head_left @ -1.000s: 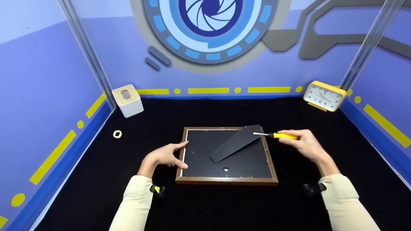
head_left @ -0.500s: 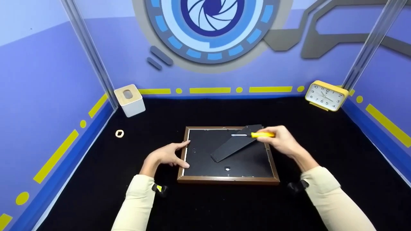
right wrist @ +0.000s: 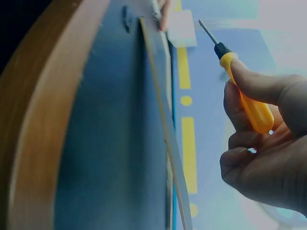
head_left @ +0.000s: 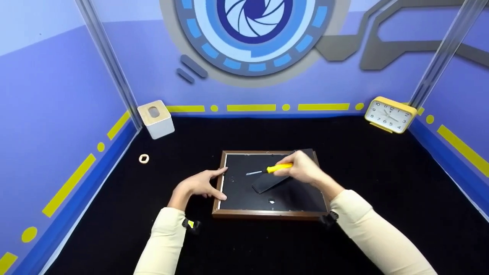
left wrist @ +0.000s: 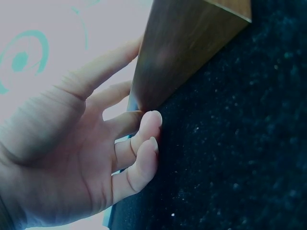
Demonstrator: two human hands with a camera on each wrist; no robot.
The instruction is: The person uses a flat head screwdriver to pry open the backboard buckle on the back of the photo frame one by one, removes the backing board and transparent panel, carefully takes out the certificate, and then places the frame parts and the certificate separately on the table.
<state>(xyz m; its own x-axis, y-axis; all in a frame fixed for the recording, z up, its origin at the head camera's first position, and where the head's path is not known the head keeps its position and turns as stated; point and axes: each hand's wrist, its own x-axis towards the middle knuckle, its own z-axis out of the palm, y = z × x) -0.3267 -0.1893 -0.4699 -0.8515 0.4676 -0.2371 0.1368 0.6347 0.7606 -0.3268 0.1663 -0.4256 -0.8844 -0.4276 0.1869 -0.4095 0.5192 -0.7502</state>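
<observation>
A brown picture frame (head_left: 252, 214) lies face down on the black cloth, its black backing panel (head_left: 244, 198) facing up. A folded-down stand leg (head_left: 267, 184) slants across the panel, partly hidden by the right hand. At the frame's left edge, the left hand (head_left: 200, 185) rests with thumb and index finger spread along the rim; in the left wrist view, other fingers bend loosely beside the frame's side (left wrist: 177, 52). The right hand (head_left: 303, 168) grips a yellow-handled screwdriver (head_left: 280, 167) above the panel, its metal shaft pointing left. In the right wrist view, the screwdriver's tip is apart from the frame.
A white tissue box (head_left: 160, 128) with a wooden top stands at the back left. In front of it lies a small pale ring (head_left: 143, 159). A yellow alarm clock (head_left: 389, 114) stands at the back right. Printed walls (head_left: 76, 114) enclose the table.
The right hand has moved left with the screwdriver, from beyond the frame's right edge to over the backing panel. The left hand has stayed at the frame's left edge.
</observation>
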